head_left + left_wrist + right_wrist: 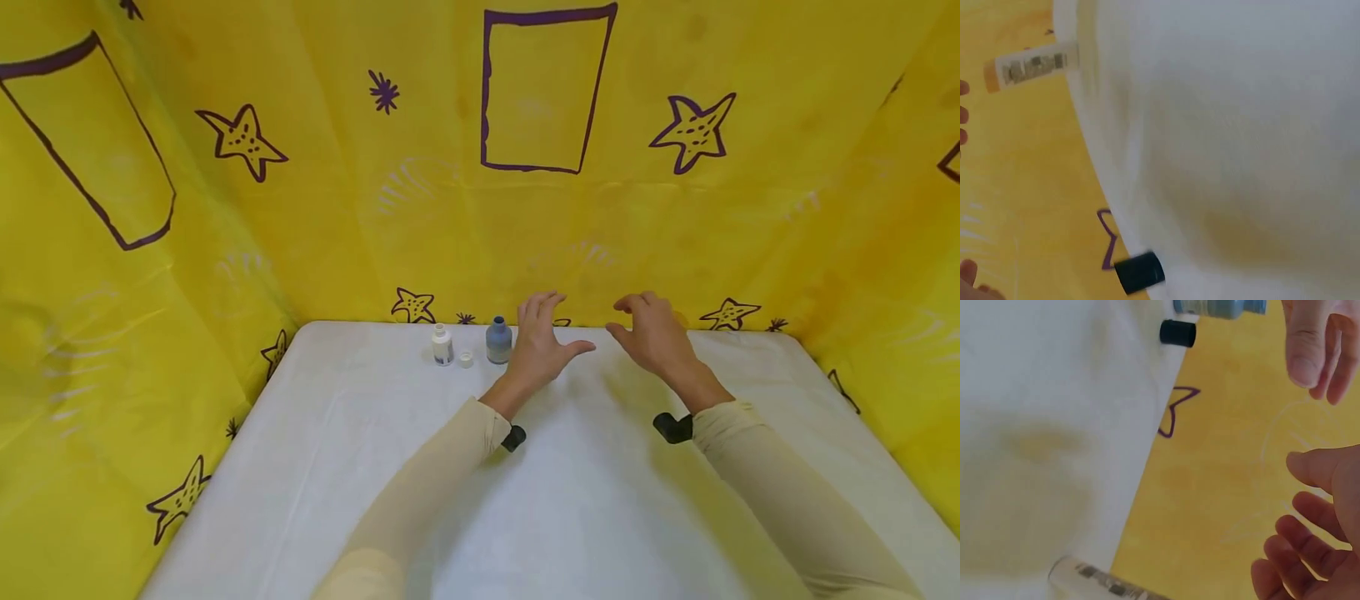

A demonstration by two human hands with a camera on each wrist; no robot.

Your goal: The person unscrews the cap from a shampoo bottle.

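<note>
Head view: held left hand (538,346) and right hand (656,337) apart and spread. Saw blue, round-shouldered bottle (498,343) upright beside left hand, narrow neck and long axis pointing up, on creased white table (330,433).

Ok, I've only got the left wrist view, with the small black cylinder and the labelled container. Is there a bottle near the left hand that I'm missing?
Observer: Yes, the head view shows a blue bottle just left of the left hand.
Operator: Is the other hand gripping anything?
Observer: No, the right wrist view shows the right hand empty, thumb and fingers apart.
Operator: What's beyond the blue bottle?
Observer: Further left in the head view, a white bottle stands with a small white cap beside it.
</note>
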